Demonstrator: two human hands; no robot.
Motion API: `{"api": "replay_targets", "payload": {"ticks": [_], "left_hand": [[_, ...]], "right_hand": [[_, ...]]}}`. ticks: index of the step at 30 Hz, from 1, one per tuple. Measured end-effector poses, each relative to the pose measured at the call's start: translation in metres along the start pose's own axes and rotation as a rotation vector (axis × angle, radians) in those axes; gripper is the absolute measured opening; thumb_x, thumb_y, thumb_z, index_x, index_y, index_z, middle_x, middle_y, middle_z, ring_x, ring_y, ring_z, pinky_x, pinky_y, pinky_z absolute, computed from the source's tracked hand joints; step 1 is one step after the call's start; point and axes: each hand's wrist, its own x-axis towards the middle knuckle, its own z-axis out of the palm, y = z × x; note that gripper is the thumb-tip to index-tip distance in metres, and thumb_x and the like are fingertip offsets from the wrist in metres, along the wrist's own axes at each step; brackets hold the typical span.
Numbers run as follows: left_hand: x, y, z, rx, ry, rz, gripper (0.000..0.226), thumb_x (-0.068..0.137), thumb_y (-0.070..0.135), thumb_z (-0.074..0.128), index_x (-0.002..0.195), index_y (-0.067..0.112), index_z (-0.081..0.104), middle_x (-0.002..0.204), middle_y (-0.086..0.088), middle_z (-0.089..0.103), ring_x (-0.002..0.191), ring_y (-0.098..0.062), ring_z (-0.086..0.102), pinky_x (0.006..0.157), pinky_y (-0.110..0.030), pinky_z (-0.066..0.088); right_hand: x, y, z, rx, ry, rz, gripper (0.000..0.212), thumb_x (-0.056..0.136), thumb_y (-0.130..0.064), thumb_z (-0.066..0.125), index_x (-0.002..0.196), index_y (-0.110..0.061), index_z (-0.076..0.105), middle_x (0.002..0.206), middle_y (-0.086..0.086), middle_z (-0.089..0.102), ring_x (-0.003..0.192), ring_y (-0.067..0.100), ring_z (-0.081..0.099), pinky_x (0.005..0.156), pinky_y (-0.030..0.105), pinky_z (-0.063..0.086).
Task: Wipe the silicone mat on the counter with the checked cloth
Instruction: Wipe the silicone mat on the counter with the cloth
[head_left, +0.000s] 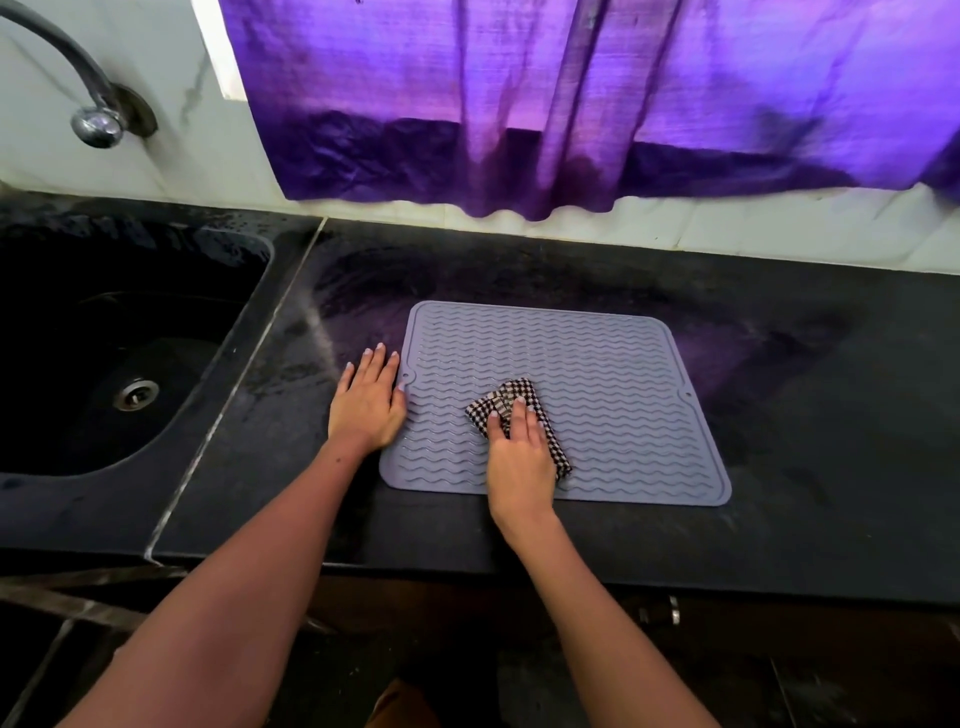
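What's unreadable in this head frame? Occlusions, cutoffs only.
- Checked cloth: the part under the right hand is hidden, so its full extent is unclear.
- Silicone mat: any dirt or wetness is too fine to see; the left hand covers part of its left edge.
- Faucet: cut off by the frame's top left edge.
- Sink: the basin is too dark to read, and cut off left.

The silicone mat (597, 364) is matt grey with a raised wavy rib pattern and a smooth rim. The checked cloth (524, 395) is woven fabric, crumpled. The counter (805, 415) is dark polished stone with a dull sheen. The tap (93, 117) is glossy chromed metal. The curtain (571, 104) is thin, creased purple fabric.
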Motion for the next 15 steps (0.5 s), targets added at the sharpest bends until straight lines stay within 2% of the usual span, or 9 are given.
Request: {"api": "replay_targets", "payload": {"ticks": [4, 7, 9, 11, 12, 13, 15], "left_hand": [[0.000, 0.000, 0.000, -0.008, 0.006, 0.003, 0.070, 0.084, 0.041, 0.009, 0.147, 0.013, 0.018, 0.157, -0.005, 0.009, 0.145, -0.017, 0.004, 0.117, -0.035, 0.000], [0.000, -0.001, -0.001, -0.043, 0.030, 0.010, 0.068, 0.084, 0.039, 0.012, 0.146, 0.015, 0.023, 0.156, -0.005, 0.014, 0.144, -0.017, 0.008, 0.117, -0.035, 0.002], [0.001, -0.002, -0.001, -0.065, 0.032, 0.010, 0.067, 0.083, 0.037, 0.012, 0.146, 0.016, 0.025, 0.156, -0.005, 0.015, 0.144, -0.017, 0.009, 0.117, -0.035, 0.003], [0.002, -0.003, -0.001, -0.065, 0.030, 0.013, 0.067, 0.083, 0.037, 0.012, 0.146, 0.017, 0.025, 0.156, -0.005, 0.015, 0.144, -0.017, 0.008, 0.117, -0.036, 0.003], [0.002, -0.003, -0.001, -0.063, 0.030, 0.013, 0.067, 0.083, 0.037, 0.012, 0.146, 0.017, 0.025, 0.156, -0.005, 0.015, 0.144, -0.017, 0.008, 0.118, -0.036, 0.003], [0.002, -0.003, -0.001, -0.063, 0.033, 0.012, 0.067, 0.083, 0.037, 0.012, 0.146, 0.018, 0.025, 0.156, -0.005, 0.015, 0.144, -0.017, 0.008, 0.118, -0.036, 0.003], [0.002, -0.003, 0.000, -0.069, 0.043, 0.011, 0.066, 0.083, 0.036, 0.013, 0.146, 0.018, 0.025, 0.156, -0.005, 0.015, 0.144, -0.017, 0.008, 0.118, -0.036, 0.004]], "right_hand": [[0.005, -0.002, -0.011, 0.031, -0.015, 0.027, 0.048, 0.098, -0.003, 0.036, 0.146, -0.012, 0.032, 0.156, 0.020, 0.011, 0.143, 0.030, 0.020, 0.116, 0.037, 0.022], [0.015, -0.001, -0.030, 0.124, -0.024, 0.132, 0.036, 0.098, -0.006, 0.041, 0.130, -0.014, 0.055, 0.145, 0.015, 0.040, 0.125, 0.031, 0.048, 0.097, 0.036, 0.043], [0.024, 0.003, -0.045, 0.297, -0.033, 0.235, 0.035, 0.095, -0.006, 0.045, 0.124, -0.018, 0.061, 0.128, 0.010, 0.058, 0.112, 0.028, 0.057, 0.086, 0.030, 0.047], [0.028, 0.003, -0.052, 0.488, -0.030, 0.294, 0.039, 0.094, -0.005, 0.047, 0.128, -0.021, 0.059, 0.124, 0.005, 0.061, 0.105, 0.023, 0.060, 0.077, 0.022, 0.044], [0.026, 0.000, -0.052, 0.522, -0.011, 0.291, 0.042, 0.093, -0.004, 0.048, 0.130, -0.021, 0.056, 0.128, 0.004, 0.059, 0.108, 0.021, 0.060, 0.079, 0.020, 0.044], [0.023, -0.005, -0.050, 0.500, 0.016, 0.251, 0.044, 0.092, -0.003, 0.050, 0.132, -0.021, 0.054, 0.134, 0.003, 0.054, 0.114, 0.021, 0.057, 0.088, 0.021, 0.044], [0.018, -0.018, -0.039, 0.410, 0.044, 0.117, 0.050, 0.090, 0.000, 0.051, 0.135, -0.022, 0.051, 0.147, 0.003, 0.041, 0.124, 0.024, 0.051, 0.103, 0.030, 0.041]]}}
